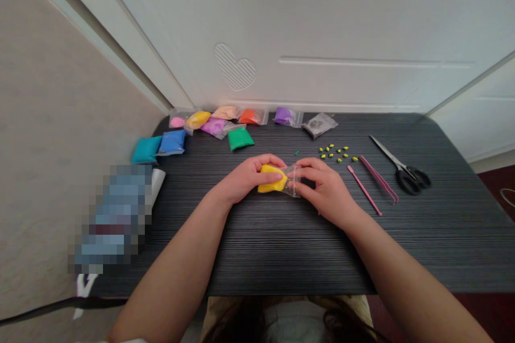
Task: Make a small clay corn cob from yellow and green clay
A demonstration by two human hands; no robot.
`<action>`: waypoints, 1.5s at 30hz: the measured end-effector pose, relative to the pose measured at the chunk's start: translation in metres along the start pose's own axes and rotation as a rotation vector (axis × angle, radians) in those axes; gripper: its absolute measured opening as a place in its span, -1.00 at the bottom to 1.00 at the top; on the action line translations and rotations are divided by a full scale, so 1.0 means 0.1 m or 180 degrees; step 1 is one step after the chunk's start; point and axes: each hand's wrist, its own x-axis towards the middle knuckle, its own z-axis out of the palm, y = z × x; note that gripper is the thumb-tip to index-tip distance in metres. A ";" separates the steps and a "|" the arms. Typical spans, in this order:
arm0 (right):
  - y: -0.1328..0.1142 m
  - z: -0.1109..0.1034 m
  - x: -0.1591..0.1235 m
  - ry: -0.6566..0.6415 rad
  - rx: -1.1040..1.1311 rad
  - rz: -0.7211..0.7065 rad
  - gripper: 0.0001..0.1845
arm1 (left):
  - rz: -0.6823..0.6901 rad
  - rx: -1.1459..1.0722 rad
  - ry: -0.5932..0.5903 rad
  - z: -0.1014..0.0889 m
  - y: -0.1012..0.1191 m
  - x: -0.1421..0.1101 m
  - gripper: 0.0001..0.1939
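Observation:
A small clear zip bag of yellow modelling clay (269, 187) is held above the middle of the dark table. My left hand (246, 178) grips its full end, thumb on top of the clay. At the bag's zip end, my right hand (328, 190) has its fingers closed on the clear plastic; some fingertips are hidden by the bag. Just beyond my right hand lie several tiny yellow-and-green clay pieces (339, 160). A small green scrap (296, 153) rests behind the bag.
Right of my hands lie a pink stick tool (364, 190), pink tweezers (379, 179) and black-handled scissors (402, 166). Bags of clay line the back, including green (240, 138), purple (282, 115) and grey (319, 125). Blue (172, 142) and teal (145, 150) bags lie left.

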 end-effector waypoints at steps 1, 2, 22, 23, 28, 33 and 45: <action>0.00 0.01 0.00 0.0005 -0.0030 0.0002 -0.84 | -0.0007 0.0041 -0.0019 0.00 0.00 0.00 -0.75; 0.00 0.02 -0.01 0.0006 -0.0051 0.0006 -0.85 | -0.0014 0.0075 -0.0039 0.00 0.01 0.00 -0.75; 0.05 -0.13 0.03 0.0037 -0.0483 0.0088 -0.86 | 0.0448 -0.1725 0.1074 -0.23 0.08 0.06 -0.81; 0.06 -0.10 0.02 -0.0195 -0.0689 0.0084 -0.84 | 0.0456 -0.1752 0.1097 -0.23 0.08 0.06 -0.81; 0.05 -0.04 0.00 -0.0632 -0.1230 0.0053 -0.77 | 0.0458 -0.1735 0.1045 -0.21 0.07 0.06 -0.82; 0.08 -0.05 0.00 -0.0777 -0.1416 -0.0044 -0.79 | 0.0435 -0.1701 0.1115 -0.20 0.06 0.07 -0.81; 0.01 -0.05 0.02 -0.0267 -0.0112 0.0416 -0.78 | 0.0437 -0.1644 0.1109 -0.18 0.07 0.07 -0.81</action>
